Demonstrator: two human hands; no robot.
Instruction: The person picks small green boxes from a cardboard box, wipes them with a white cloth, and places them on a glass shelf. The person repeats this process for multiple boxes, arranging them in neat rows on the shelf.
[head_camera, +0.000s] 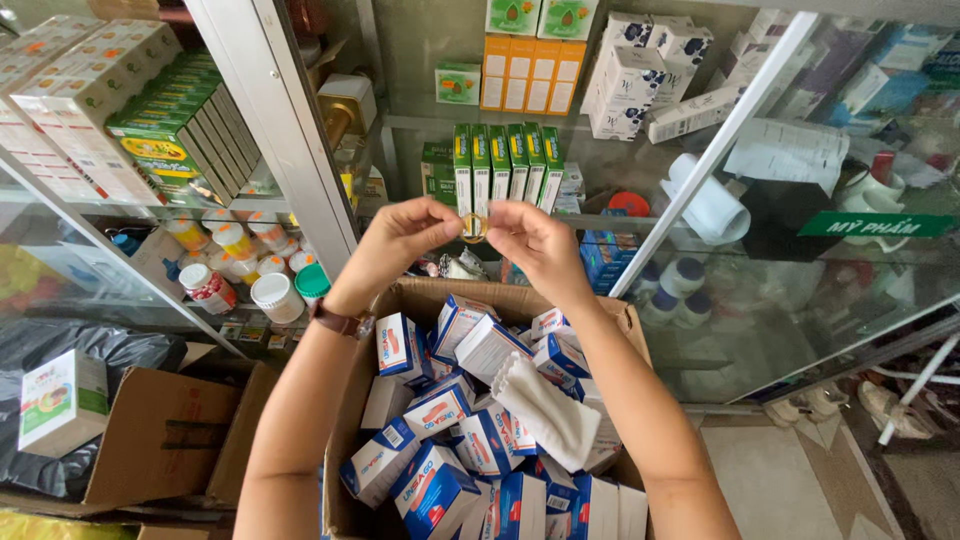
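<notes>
Head view: both hands raised together above an open cardboard box. Left hand and right hand meet at the fingertips, pinched on a small yellowish ring-shaped thing, maybe a rubber band, held between them. A watch sits on the left wrist. Below the fingers, the box is full of small blue-and-white cartons, a white cloth lying on top. Beyond the fingers, green cartons stand on a glass shelf.
</notes>
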